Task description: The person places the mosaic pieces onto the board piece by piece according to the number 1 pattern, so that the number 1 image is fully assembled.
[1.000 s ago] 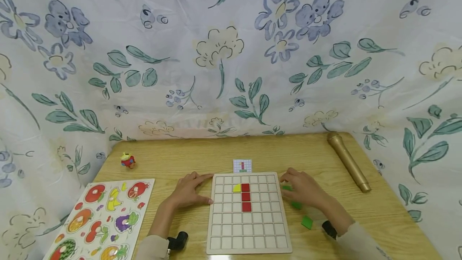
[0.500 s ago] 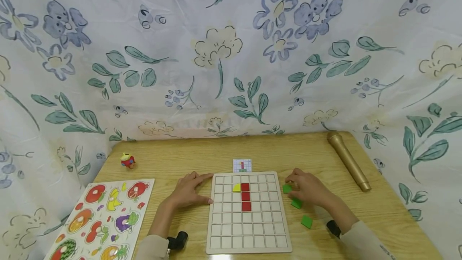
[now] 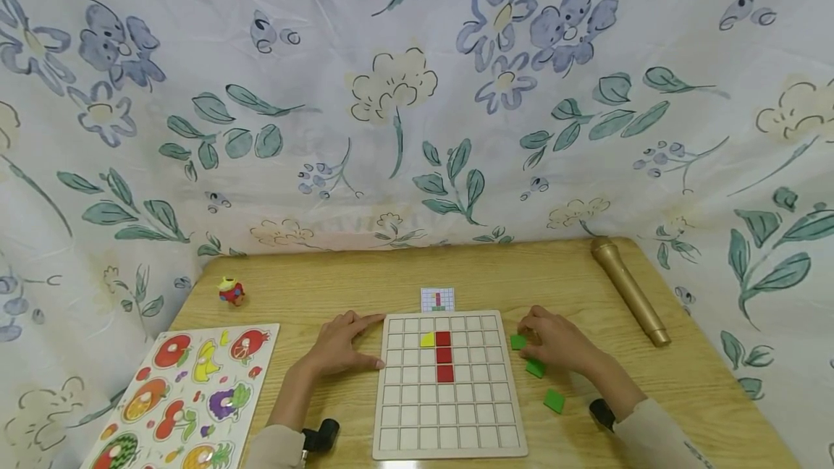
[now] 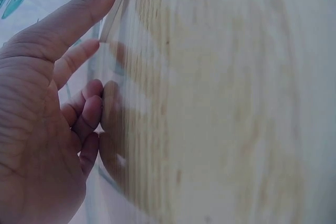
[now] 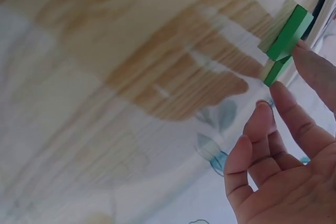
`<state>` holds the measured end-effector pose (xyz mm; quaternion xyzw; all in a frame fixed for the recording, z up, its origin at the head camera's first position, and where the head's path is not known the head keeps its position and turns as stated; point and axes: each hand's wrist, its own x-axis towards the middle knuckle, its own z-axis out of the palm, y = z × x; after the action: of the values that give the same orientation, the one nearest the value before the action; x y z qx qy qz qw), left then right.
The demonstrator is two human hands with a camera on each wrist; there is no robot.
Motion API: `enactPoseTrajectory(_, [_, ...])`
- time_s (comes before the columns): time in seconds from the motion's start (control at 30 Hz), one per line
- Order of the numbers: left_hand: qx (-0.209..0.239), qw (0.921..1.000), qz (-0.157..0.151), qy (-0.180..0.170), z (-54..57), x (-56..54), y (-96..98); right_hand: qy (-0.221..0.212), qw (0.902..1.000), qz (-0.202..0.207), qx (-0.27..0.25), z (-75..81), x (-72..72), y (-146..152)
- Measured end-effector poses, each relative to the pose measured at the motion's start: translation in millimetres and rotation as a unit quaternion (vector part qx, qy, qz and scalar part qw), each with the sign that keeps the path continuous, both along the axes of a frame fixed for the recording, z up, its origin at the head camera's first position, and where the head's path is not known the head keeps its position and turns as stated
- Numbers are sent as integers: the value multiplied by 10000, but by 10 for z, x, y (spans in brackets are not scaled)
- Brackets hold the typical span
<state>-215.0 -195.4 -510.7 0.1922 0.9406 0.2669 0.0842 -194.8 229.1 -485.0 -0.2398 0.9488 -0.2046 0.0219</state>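
A square wooden grid board [image 3: 407, 415] lies on the table, with one yellow quarter-round tile [image 3: 427, 339] and a column of red tiles [image 3: 444, 355] in its cells. My left hand [image 3: 339, 344] rests at the board's left edge, index finger and thumb extended against it. To the right of the board, my right hand [image 3: 557, 341] is low over the table. Its thumb and index finger are at two green tiles, a far one [image 3: 517, 341] and a nearer one [image 3: 536, 368]; in the right wrist view both fingertips [image 5: 278, 90] appear to touch them. A third green tile [image 3: 554, 401] lies closer.
A small card [image 3: 438, 299] with a printed grid pattern lies behind the board. On the left are a fruit puzzle board [image 3: 218, 364] and a small red toy figure [image 3: 231, 290]. A gold microphone [image 3: 630, 292] lies at the right. A floral cloth [image 3: 391, 129] hangs behind the table.
My right hand has shifted slightly right, away from the board's edge, uncovering more of the green tiles, then stayed nearly still. The left hand has not moved.
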Motion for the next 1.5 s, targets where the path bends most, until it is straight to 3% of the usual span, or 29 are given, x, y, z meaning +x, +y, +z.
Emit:
enactPoseTrajectory(0.3, [6, 10000, 21, -15, -1, 10, -2, -314, 9987, -38, -391, -54, -29, -12])
enactPoseTrajectory(0.53, [61, 10000, 1, -50, -10, 8, -2, -369, 9984, -67, -417, -72, -25, -13])
enactPoseTrajectory(1.03, [58, 10000, 4, 60, -10, 8, -3, 487, 9987, 115, 84, -84, 1, -22])
enactPoseTrajectory(1.2, [20, 10000, 60, -42, -24, 9, -5, 542, 9984, 119, 110, -78, 13, -38])
enactPoseTrajectory(1.5, [67, 10000, 17, -17, -11, 6, -2, 1099, 9923, 63, 560, -26, 18, -79])
